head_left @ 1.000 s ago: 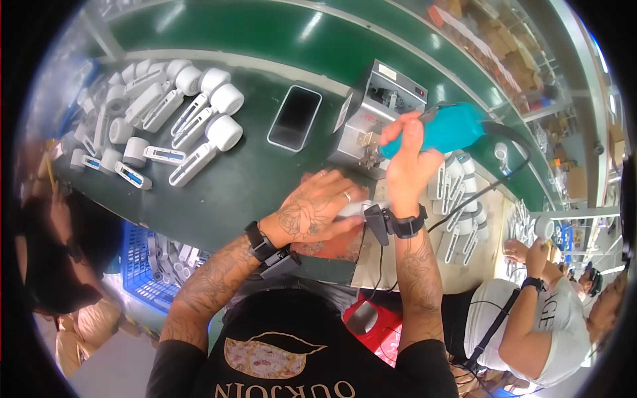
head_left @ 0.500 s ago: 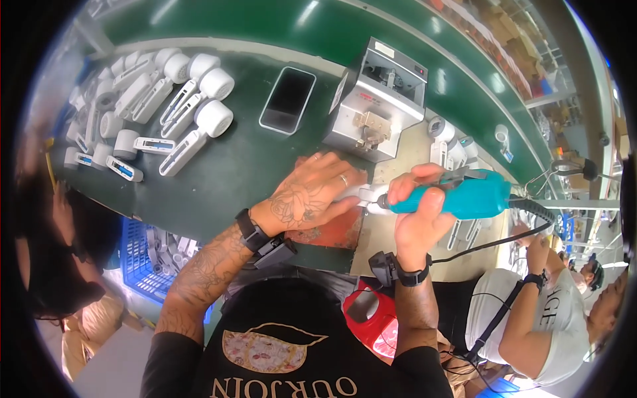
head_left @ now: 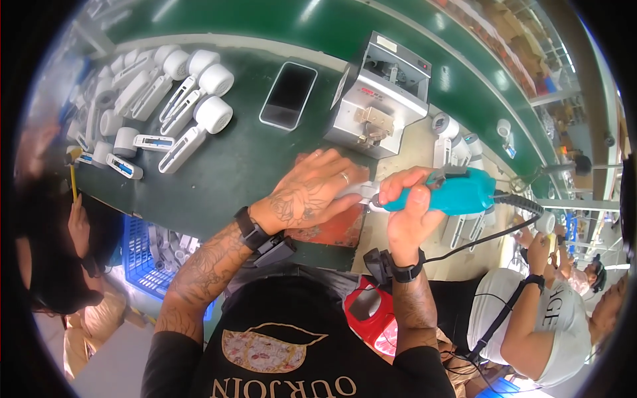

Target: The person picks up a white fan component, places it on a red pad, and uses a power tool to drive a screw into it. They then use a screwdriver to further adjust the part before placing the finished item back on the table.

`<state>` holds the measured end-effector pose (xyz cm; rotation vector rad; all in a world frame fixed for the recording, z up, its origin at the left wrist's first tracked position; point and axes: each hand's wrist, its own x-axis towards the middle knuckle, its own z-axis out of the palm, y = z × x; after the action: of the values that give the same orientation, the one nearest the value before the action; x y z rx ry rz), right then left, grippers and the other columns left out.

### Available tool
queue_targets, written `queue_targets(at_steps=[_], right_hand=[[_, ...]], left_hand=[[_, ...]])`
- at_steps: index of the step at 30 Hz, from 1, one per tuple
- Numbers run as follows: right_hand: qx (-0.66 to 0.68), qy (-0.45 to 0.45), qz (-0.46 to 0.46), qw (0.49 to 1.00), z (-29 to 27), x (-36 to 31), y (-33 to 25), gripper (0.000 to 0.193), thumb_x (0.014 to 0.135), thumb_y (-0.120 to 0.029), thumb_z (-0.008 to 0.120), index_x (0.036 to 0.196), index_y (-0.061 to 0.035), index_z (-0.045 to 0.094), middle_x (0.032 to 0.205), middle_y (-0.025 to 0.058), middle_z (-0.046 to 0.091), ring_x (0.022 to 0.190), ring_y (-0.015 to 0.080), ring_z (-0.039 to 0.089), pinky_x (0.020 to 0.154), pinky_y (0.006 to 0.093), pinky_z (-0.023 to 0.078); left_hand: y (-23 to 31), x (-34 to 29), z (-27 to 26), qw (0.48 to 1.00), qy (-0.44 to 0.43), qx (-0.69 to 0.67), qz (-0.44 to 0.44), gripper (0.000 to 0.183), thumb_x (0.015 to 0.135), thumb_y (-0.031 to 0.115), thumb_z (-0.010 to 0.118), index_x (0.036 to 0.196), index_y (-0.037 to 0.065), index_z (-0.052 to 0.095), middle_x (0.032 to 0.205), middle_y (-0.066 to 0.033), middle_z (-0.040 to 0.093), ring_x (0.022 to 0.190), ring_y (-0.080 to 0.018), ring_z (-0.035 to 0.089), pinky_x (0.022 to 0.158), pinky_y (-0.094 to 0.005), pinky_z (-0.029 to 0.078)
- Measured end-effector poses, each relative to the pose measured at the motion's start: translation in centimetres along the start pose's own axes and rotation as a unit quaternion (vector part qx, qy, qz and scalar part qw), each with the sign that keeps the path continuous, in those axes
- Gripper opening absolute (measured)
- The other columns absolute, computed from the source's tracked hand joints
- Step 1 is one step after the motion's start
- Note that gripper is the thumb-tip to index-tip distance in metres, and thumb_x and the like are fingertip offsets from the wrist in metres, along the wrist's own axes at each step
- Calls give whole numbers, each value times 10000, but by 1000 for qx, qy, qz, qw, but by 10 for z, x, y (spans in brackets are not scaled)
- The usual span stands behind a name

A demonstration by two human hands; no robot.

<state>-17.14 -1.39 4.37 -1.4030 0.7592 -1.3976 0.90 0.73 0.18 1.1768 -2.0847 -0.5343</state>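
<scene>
One white part [head_left: 360, 193] under my left hand [head_left: 308, 189], one teal power tool [head_left: 468, 192] in my right hand [head_left: 413, 207]

The white part is near the right edge of a worn reddish pad [head_left: 325, 232], with its bare end pointing to my right. My left hand is closed on it from above, with bent fingers, so most of the part is hidden and I cannot tell its full shape. My right hand is wrapped around the front of the teal power tool, which lies almost level, with its narrow tip at the bare end of the white part. Whether the tip touches it, I cannot tell. From the rear of the tool, a black cable [head_left: 481, 242] bends back below it toward my right wrist.

Just beyond my hands stands a grey metal machine [head_left: 378, 99], and to the left of it a phone [head_left: 288, 96] lies flat on the green tabletop [head_left: 219, 199]. Farther left I see many white devices with round heads [head_left: 213, 115] and long handles, lying close together. More of such devices [head_left: 446, 126] lie on the right, behind the teal tool, on a pale board [head_left: 377, 240].

Below the table edge, at my left, a blue basket [head_left: 135, 262] holds pale parts. On my right side is a co-worker in a white shirt [head_left: 564, 325], and at the far left another person's hand [head_left: 79, 229] is near a yellow handle [head_left: 73, 182].
</scene>
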Motion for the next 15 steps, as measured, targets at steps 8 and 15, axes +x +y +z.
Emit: queue_targets(at_steps=[8,15], right_hand=[[17,-9,7,1000,6,2,5,372,985,-372,618,965,-24,490,729,78,532,640,190,541,598,348,470],[159,93,92,979,-37,-28,13,448,954,-424,636,1071,3,571,751,74,560,680,176,538,631,302,452]], left_hand=[[-1,4,-5,1000,23,7,1,374,854,209,711,1207,102,646,1232,-59,621,1060,-293,567,903,-437,460],[9,-9,-9,992,44,21,114,327,791,275,691,1060,92,650,1135,-95,613,1022,-294,578,908,-426,464]])
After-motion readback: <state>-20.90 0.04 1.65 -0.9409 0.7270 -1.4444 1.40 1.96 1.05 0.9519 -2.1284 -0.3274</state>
